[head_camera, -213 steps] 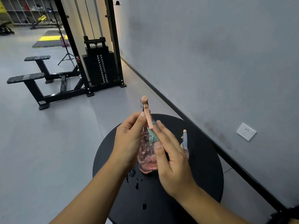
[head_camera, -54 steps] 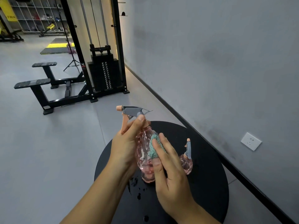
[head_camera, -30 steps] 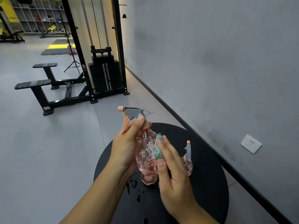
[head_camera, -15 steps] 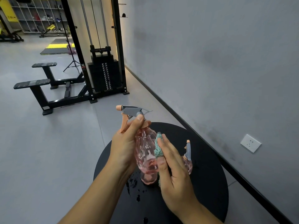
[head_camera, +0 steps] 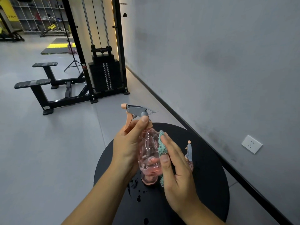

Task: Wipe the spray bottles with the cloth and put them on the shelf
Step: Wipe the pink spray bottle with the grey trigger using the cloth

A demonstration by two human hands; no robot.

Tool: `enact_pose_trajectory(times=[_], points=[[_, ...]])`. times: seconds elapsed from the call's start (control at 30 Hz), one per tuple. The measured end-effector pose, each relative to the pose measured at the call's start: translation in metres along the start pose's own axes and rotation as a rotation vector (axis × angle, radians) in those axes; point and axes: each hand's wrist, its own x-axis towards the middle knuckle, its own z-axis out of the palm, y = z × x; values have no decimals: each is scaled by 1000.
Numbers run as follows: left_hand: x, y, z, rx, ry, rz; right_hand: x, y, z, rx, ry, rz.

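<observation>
Fingers of the left hand (head_camera: 129, 148) curl round the neck and shoulder of the clear pink ribbed plastic spray bottle (head_camera: 148, 153), thumb up by its grey trigger head, holding it upright just above the round black counter (head_camera: 211, 184). The right hand (head_camera: 177, 169) lies against the bottle's right flank, fingers nearly straight and close together, thumb pinning the teal knitted cloth (head_camera: 161, 146) to the plastic. The bottle's long axis runs vertically, and the cloth sits directly right of it, so the wiping stroke likely runs up or down that side, the right hand doing the work while the left steadies or turns. A second, smaller pink spray bottle (head_camera: 189, 153) stands on the counter just behind the right hand, partly hidden. Water droplets (head_camera: 134, 185) spot the counter beneath. Distant cubby shelving (head_camera: 40, 15) shows far off across the gym floor; whether it is the task's shelf cannot be told.
</observation>
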Motion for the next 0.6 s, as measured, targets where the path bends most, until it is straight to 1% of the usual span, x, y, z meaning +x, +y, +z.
enact_pose_trajectory(times=[0.1,0.17,0.3,0.37,0.47,0.53,0.6], points=[[-5,-3,6,-37,79,-21,2,-1,2,8,48,-7],[-7,-6,9,-7,134,-7,1,0,4,23,73,12],[-12,-9,12,21,169,4,-1,2,6,58,94,60],[-14,-8,13,23,131,-15,0,2,6,81,109,78],[-17,-7,13,38,12,-55,2,3,4,144,138,112],[-17,-6,12,57,-57,-76,3,3,2,133,149,107],[-16,-5,11,33,-86,-86,3,1,1,96,150,89]])
